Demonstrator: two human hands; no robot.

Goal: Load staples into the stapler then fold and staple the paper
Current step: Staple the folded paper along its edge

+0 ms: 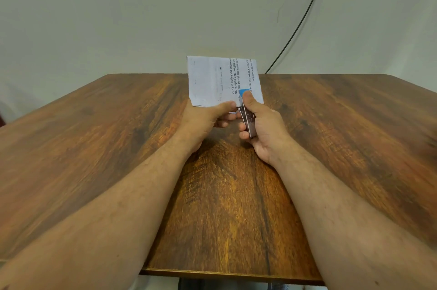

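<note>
A folded white paper with printed text stands upright above the middle of the wooden table. My left hand pinches its lower edge, thumb on the near face. My right hand grips a small stapler with a metal body and a blue top. The stapler's front end sits over the paper's lower right edge, and my thumb presses on the blue top. The stapler's jaw is hidden by my thumb and the paper.
A black cable runs down the pale wall to the table's far edge at the right. The table's near edge lies between my forearms. Bare wood shows on both sides of my hands.
</note>
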